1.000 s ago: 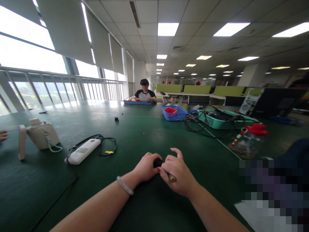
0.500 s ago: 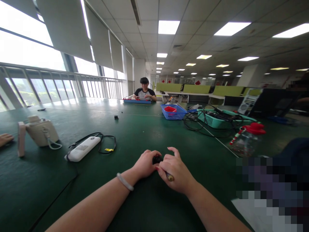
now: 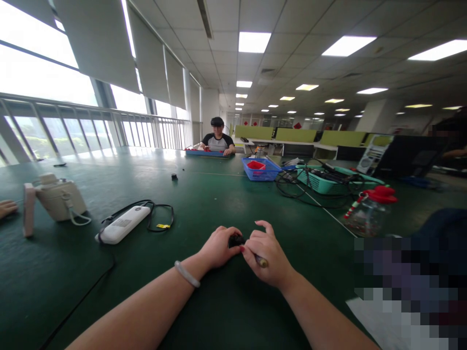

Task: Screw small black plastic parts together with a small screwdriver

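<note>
Low over the green table, my left hand [image 3: 219, 247] is closed round a small black object [image 3: 236, 240], whose kind I cannot make out between the fingers. My right hand [image 3: 269, 253] grips a slim tool with a rounded, yellowish-brown handle end [image 3: 262, 262] that sticks out below the fist. Its index finger is raised, bent and off the tool. The tool's other end is hidden by the hand, close to the black object, so I cannot tell whether the two touch.
Left on the green table [image 3: 197, 194] lies a white device [image 3: 124, 225] with a black cable. Beyond it stands a beige bottle [image 3: 62, 198]. A blue basket [image 3: 261, 173], a teal basket [image 3: 321, 183] with cables and a red-lidded jar [image 3: 368, 214] are right. A person [image 3: 218, 138] sits opposite.
My right hand has shifted slightly right, and the tool's handle end has moved right and turned a little. My left hand still holds the black object. The whole view has drifted slightly.
</note>
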Available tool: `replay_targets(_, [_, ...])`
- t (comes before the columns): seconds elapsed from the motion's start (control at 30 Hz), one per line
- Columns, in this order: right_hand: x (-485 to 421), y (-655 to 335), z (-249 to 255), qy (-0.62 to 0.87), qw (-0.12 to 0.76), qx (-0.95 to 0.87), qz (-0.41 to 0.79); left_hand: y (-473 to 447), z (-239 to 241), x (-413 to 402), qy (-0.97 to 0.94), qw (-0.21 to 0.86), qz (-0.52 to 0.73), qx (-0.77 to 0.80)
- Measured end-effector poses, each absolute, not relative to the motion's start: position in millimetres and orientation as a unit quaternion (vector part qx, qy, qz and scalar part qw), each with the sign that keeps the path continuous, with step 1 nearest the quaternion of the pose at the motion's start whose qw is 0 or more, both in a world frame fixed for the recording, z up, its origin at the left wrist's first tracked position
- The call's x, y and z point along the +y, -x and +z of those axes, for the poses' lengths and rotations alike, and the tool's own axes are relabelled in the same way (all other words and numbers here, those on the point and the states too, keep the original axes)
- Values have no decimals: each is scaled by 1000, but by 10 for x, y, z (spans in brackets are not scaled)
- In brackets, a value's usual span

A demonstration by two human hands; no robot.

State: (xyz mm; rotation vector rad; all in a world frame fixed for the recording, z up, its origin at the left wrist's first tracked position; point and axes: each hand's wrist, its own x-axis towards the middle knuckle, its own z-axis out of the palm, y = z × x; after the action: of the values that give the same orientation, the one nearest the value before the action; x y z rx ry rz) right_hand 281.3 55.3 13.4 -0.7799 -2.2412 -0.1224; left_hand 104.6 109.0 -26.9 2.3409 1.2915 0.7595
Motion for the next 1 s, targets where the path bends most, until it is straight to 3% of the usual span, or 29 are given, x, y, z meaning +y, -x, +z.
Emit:
replay_targets(0.33, [769,-2971,20,416,493,-752,139,-1051,-269,1096,-827,184,259,465])
replay_targets(0.57, [873,-3060,-11,447,515,-644,347,-1052,-249,1083,-819,193,256,476])
replay_targets(1.0, [1065,-3147,-180,452,581,-515,439,-1035,-254,1083,-820,191,256,476])
